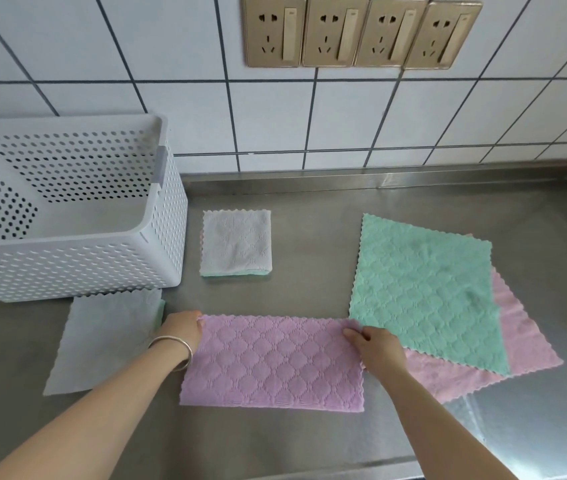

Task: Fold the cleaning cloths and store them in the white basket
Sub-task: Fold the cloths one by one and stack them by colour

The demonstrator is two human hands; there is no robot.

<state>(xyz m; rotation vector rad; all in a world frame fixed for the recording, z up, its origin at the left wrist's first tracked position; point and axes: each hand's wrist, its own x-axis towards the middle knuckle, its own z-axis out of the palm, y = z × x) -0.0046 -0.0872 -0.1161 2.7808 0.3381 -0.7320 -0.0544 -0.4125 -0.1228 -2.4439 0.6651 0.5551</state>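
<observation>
Microfibre, by the look of that quilted diamond weave, and it behaves as such: the purple cloth (271, 363) lies limp on the stainless steel counter (309, 202), already doubled into a long strip in front of the person. Their left hand (183, 329) pinches the far left corner of the strip, and the right hand (377, 344) pinches the far right corner, fingers curled over the scalloped edge on both sides. Neither hand holds anything else.

I'd judge the fabric light and soft, with no stiffness to hold a crease by itself (it will sag the moment a corner lifts), though its nap should grip the steel a little rather than slide. Corners are the sensible hold, one carried across to meet the other to halve the strip into a square.

A finished example sits further back: a folded grey cloth (236, 242) with a green edge showing beneath, just beside the white basket (67, 265), whose perforated walls show no cloth inside from here. Still waiting are an open green cloth (424, 292) lying over a pink cloth (524, 344) to the right, and a grey cloth (102, 341) spread flat at the basket's front, a green edge peeping from under it.
</observation>
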